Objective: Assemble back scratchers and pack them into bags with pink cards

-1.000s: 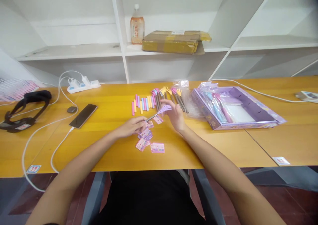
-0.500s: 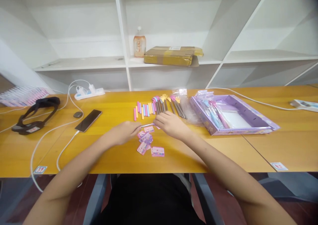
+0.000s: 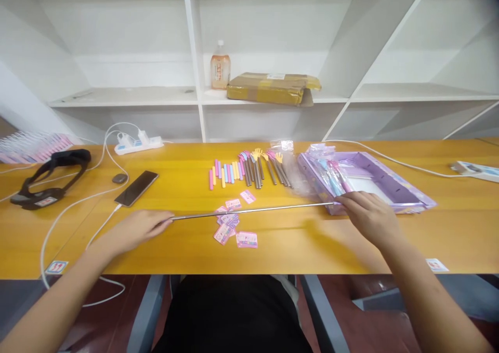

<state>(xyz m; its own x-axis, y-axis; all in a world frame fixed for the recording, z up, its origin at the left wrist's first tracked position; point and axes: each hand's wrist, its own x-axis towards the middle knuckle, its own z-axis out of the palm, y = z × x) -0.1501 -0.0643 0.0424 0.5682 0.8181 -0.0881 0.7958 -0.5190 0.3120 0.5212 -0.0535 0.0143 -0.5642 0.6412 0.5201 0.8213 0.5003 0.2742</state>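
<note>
A thin silver telescopic rod (image 3: 253, 210) stretches nearly level between my two hands above the table. My left hand (image 3: 146, 227) pinches its left end, fingers closed. The right end is gripped by my right hand (image 3: 366, 215), in front of the purple box's near edge. Beneath the rod lie several small pink and purple printed cards (image 3: 228, 220). Farther back are metal rods with hand-shaped tips (image 3: 253, 168) in pink, purple and yellow. Just left of them sits a row of coloured tubes (image 3: 226, 173) in pink, yellow, purple and blue.
At right stands a purple open box (image 3: 393, 179) with plastic-wrapped items inside; clear plastic bags (image 3: 292, 168) lie beside it. To the left are a phone (image 3: 137, 188), a black headset (image 3: 52, 179), cables and a power strip (image 3: 138, 145). A bottle (image 3: 220, 67) and a carton (image 3: 273, 88) occupy the shelf.
My hands have moved far apart, left hand leftward and right hand rightward. The rod between them has been pulled out from a short piece to a long one.
</note>
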